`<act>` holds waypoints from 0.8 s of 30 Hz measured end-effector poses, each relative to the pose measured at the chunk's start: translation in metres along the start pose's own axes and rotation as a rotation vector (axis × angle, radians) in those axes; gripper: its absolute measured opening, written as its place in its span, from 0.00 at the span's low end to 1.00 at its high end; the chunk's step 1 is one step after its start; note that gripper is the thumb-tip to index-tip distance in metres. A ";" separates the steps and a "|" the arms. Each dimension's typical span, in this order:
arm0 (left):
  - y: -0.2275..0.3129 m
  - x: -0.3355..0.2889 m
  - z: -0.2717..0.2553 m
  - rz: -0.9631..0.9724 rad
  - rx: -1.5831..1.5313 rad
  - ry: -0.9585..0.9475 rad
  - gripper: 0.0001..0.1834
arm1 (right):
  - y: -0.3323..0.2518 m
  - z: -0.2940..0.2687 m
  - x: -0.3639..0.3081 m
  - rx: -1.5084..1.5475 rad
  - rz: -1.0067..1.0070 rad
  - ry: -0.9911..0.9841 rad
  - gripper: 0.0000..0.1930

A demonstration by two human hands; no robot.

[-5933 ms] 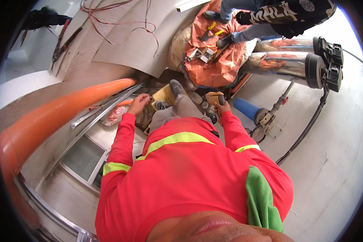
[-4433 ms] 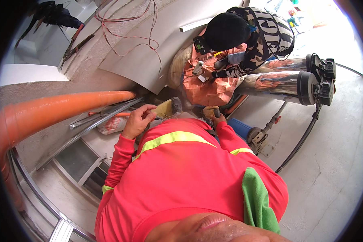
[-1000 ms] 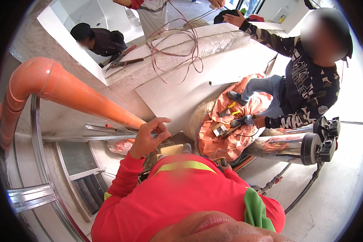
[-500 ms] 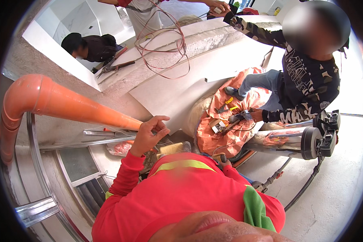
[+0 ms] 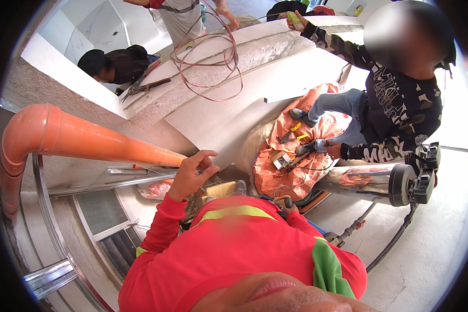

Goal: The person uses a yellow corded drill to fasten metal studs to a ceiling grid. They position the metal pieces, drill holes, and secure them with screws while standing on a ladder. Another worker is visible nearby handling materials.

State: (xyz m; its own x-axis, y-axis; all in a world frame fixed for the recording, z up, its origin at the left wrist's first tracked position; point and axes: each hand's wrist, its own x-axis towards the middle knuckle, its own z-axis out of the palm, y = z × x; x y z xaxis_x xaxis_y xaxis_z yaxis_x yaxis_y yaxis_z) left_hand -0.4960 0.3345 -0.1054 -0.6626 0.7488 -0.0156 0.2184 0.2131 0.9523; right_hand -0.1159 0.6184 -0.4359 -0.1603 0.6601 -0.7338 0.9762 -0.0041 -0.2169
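My left hand [image 5: 192,175] is raised in front of my chest, fingers bent and apart, with nothing visible in it. It appears just below the near end of an orange pipe [image 5: 114,141]. Low by my right side, my right hand [image 5: 293,208] is closed around a tool with a tan and dark handle [image 5: 283,201]; my body hides the rest. Ahead lies an orange sheet [image 5: 268,174] bearing yellow-handled tools [image 5: 295,127] and a small open box [image 5: 280,159]. A co-worker in a dark hoodie [image 5: 400,99] stands there, one hand on a grey tool [image 5: 312,147], the other lifting a small yellow-green object [image 5: 295,21].
Coiled reddish cable [image 5: 237,62] hangs over a rough ledge where long-handled cutters [image 5: 148,87] lie. Another person [image 5: 122,63] bends behind the ledge. Clear cylinders with black caps [image 5: 400,184] stand at right. Metal channels [image 5: 52,278] run along the left.
The other person's hand at the top has drawn back from the co-worker's raised hand, which now shows a yellow-green object. The view has shifted slightly. My hands look the same.
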 end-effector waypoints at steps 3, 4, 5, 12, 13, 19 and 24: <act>0.000 0.001 0.001 -0.015 0.001 -0.002 0.20 | -0.003 -0.003 -0.003 0.006 0.010 -0.006 0.38; 0.001 0.001 0.001 -0.008 0.020 0.001 0.20 | -0.002 -0.003 -0.002 -0.006 0.001 -0.006 0.40; 0.002 0.002 0.001 -0.005 0.027 0.000 0.20 | -0.001 -0.002 0.000 -0.018 -0.008 -0.005 0.43; 0.006 0.003 -0.001 -0.034 0.027 -0.008 0.19 | 0.014 0.012 0.023 -0.106 -0.062 0.001 0.51; 0.005 0.003 -0.002 -0.024 0.026 -0.008 0.19 | 0.014 0.012 0.023 -0.118 -0.041 0.010 0.50; 0.002 0.004 -0.005 -0.011 0.046 -0.009 0.20 | 0.006 0.003 0.008 -0.089 -0.085 0.034 0.49; -0.001 0.003 -0.005 -0.030 0.034 -0.020 0.19 | 0.003 0.001 0.007 0.051 -0.046 -0.053 0.48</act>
State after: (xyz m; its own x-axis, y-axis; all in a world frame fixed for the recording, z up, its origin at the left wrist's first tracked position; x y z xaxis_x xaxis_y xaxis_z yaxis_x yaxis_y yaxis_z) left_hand -0.5022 0.3335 -0.1044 -0.6548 0.7542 -0.0500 0.2235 0.2564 0.9404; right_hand -0.1143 0.6226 -0.4422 -0.2138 0.6196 -0.7552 0.9592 -0.0134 -0.2826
